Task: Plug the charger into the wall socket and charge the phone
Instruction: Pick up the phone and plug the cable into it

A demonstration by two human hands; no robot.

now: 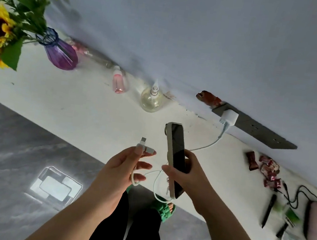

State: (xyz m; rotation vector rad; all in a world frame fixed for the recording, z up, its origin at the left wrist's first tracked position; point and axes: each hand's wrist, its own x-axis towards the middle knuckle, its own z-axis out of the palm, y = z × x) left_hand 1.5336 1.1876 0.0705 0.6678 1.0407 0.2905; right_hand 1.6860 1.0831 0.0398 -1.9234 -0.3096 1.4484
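Left grip (128, 162) pinching cable plug (143, 140), right grip (184, 173) clasping phone (174, 158) just beside

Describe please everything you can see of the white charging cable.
The thin white charging cable looks like smooth plastic. One end enters the white square charger block, which sits in the grey wall socket strip. From there it runs down over the white counter, passes behind the dark-screened phone in the right hand, and hangs in loose loops between both hands. The left hand pinches its free end, a small white plug with a metal tip, pointing up and not yet in the phone.
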